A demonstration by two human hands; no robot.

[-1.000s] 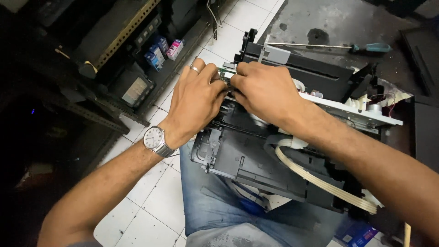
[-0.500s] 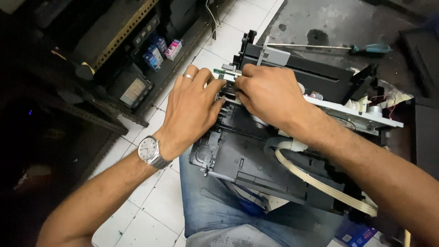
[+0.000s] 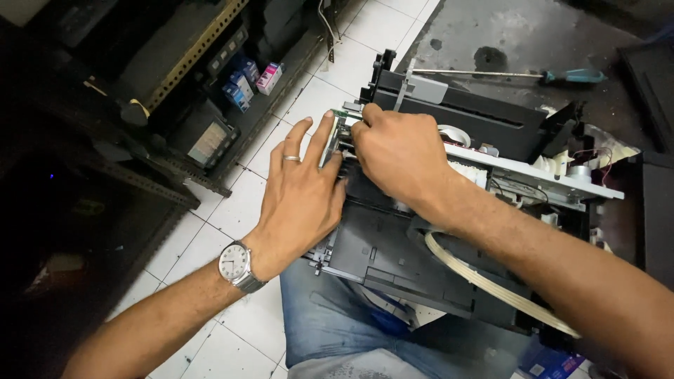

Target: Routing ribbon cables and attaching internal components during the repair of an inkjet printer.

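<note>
A stripped black printer chassis (image 3: pixel 435 274) rests across my knees, its white metal rail (image 3: pixel 547 175) running to the right. My left hand (image 3: pixel 298 193), with a ring and a wristwatch, lies flat with fingers spread against the chassis' left end. My right hand (image 3: pixel 397 151) is curled over the top left corner, fingertips pinching a small green-edged circuit board (image 3: pixel 337 133) there. A cream flat ribbon cable (image 3: pixel 491 284) loops out of the chassis under my right forearm.
A long screwdriver with a teal handle (image 3: pixel 572 76) lies on the grey mat behind the printer. Small ink boxes (image 3: pixel 249 81) and dark equipment sit on a metal shelf at the left. White floor tiles (image 3: pixel 203 238) show below my left arm.
My left hand has opened and slid down the chassis' left side, fingers now spread. My right hand has stayed at the top left corner, shifting slightly toward the small board.
</note>
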